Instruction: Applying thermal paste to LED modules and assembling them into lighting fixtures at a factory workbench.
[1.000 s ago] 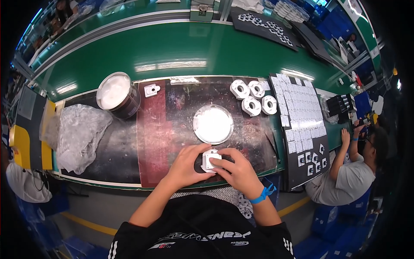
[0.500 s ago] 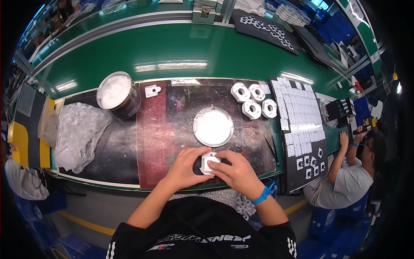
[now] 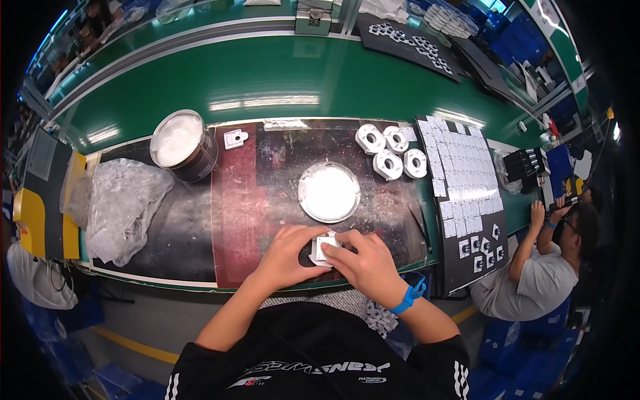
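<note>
Between both hands, at the near edge of the bench, is a small white square plate-like part (image 3: 324,251). My left hand (image 3: 287,255) grips its left side with thumb and fingers. My right hand (image 3: 362,259) holds it from the right, the thumb pressed on its top face; a blue band circles that wrist. Just beyond the hands stands a round clear dish (image 3: 329,193) filled with white material. Several white ring-shaped parts (image 3: 387,165) with round holes stand to the right of the dish. The underside of the held part is hidden.
An open tub of white paste (image 3: 179,140) and a crumpled plastic bag (image 3: 127,207) stand at left. A small white part (image 3: 235,139) lies near the tub. At right, a black board (image 3: 460,273) carries rows of white plates (image 3: 467,173); beside it a co-worker (image 3: 540,267) sits.
Both hands keep their hold on the white part. My right thumb and fingers have shifted slightly over it. The rest of the bench looks the same.
</note>
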`<action>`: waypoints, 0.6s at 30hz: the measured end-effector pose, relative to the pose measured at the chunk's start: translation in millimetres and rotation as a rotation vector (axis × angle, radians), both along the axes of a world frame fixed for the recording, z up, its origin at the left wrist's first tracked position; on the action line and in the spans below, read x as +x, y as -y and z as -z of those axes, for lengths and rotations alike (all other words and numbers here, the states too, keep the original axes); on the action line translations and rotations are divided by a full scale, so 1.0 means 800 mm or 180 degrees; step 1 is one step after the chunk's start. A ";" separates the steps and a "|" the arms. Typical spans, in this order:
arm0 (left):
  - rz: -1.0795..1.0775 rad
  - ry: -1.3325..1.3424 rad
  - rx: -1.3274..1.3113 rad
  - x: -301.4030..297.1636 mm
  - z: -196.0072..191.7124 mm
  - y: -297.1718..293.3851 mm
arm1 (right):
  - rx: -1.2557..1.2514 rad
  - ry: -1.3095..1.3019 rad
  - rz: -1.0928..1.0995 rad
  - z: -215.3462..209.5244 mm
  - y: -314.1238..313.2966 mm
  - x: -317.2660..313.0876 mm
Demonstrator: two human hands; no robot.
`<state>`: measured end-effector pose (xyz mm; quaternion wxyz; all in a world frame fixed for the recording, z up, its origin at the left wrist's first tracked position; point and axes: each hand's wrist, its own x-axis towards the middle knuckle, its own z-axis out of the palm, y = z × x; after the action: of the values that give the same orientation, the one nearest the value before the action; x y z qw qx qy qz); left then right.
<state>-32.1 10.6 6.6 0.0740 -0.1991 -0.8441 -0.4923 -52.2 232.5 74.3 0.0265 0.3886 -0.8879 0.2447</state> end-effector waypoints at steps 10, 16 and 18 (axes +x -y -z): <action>-0.0022 0.0152 -0.0020 0.001 0.000 -0.002 | -0.0175 -0.0034 0.0101 0.026 -0.012 0.005; -0.0098 0.0433 -0.0084 0.005 0.000 0.000 | -0.0494 0.0176 0.0160 0.021 -0.025 0.014; -0.0095 0.0363 -0.0086 0.004 0.000 -0.001 | -0.0228 -0.0006 0.0155 0.025 -0.024 0.021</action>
<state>-28.6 11.5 6.5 0.0304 -0.1590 -0.8564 -0.4902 -35.0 251.7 54.6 0.0472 0.3660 -0.8877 0.2752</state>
